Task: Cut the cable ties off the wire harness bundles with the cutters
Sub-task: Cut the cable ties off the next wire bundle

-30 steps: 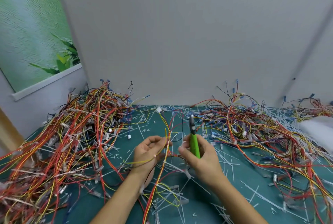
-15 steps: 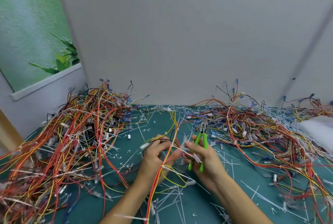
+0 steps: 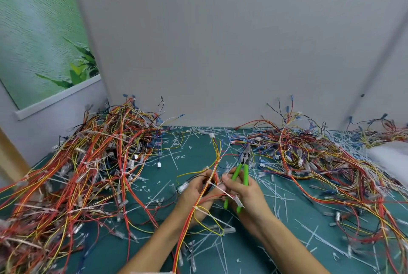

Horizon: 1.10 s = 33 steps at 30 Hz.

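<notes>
The left hand (image 3: 196,194) and right hand (image 3: 245,192) are bare, with slender fingers. The left forearm (image 3: 154,245) and right forearm (image 3: 287,242) are bare too, uncovered as far as the bottom edge shows them.

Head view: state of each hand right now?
Left hand: closed, holding the wire harness bundle.
Right hand: closed, holding the green cutters, handles spread.

At back, grey partition wall (image 3: 220,53); before it, teal table mat (image 3: 110,251). On mat: tangled red-and-yellow wire heap (image 3: 88,174) left, similar wire heap (image 3: 320,163) right — left hand (image 3: 194,194) and right hand (image 3: 247,192) between. In left hand, thin red-yellow wire harness (image 3: 217,154); in right, green-handled cutters (image 3: 236,173). Strewn on mat, white plastic tie offcuts (image 3: 173,159).
</notes>
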Motion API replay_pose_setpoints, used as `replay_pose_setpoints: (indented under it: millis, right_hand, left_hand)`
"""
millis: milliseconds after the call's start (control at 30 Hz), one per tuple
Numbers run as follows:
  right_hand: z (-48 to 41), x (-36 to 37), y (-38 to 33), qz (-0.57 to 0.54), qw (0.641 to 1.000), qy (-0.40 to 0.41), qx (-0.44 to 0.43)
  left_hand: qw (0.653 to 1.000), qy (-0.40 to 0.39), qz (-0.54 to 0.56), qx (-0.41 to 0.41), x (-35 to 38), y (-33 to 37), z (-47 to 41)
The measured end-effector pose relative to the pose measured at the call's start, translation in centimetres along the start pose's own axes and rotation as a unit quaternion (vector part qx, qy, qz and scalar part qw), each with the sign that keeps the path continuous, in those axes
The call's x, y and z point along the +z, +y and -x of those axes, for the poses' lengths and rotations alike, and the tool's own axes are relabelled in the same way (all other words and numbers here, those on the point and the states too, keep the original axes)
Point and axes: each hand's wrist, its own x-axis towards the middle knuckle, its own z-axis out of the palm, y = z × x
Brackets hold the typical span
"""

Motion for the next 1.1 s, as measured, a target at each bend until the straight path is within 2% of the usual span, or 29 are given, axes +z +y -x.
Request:
replay_pose_setpoints:
  millis: [167, 300, 467, 600, 733, 833, 967, 1100]
  right_hand:
    - [-0.2, -0.1, 0.1, 0.001, 1.0, 0.016, -0.013]
    - [-0.4, -0.2, 0.5, 0.021, 0.998, 0.039, -0.035]
    - [-0.7, -0.4, 0.6, 0.026, 0.997, 0.061, -0.03]
    - [-1.0, -0.7, 0.5, 0.027, 0.998, 0.057, -0.014]
    - [-1.2, -1.0, -0.3, 0.014, 0.998, 0.057, -0.005]
    - [-1.2, -1.7, -1.3, -0.024, 1.0, 0.016, 0.006]
    - [-1.2, -2.8, -2.2, -0.115, 0.99, -0.076, 0.025]
    - [-1.1, -3.2, -2.4, -0.094, 0.988, -0.121, -0.002]
  left_hand:
    - [0.998, -0.027, 0.045, 0.019, -0.6, -0.7, -0.2]
    - [0.998, -0.044, 0.033, 0.019, -1.3, -1.4, 0.0]
    - [0.999, 0.004, -0.034, 0.0, -1.2, -1.0, -0.3]
    - [0.999, 0.025, -0.004, -0.024, -1.2, -1.2, -0.3]
    - [0.996, 0.085, 0.02, -0.014, -0.6, -0.9, -0.4]
    - [0.989, 0.138, 0.044, -0.003, -0.7, -0.5, -0.6]
    - [0.983, 0.156, 0.097, -0.002, -1.1, -0.3, -0.8]
    - [0.98, 0.178, 0.088, 0.008, -1.2, -0.1, -0.9]
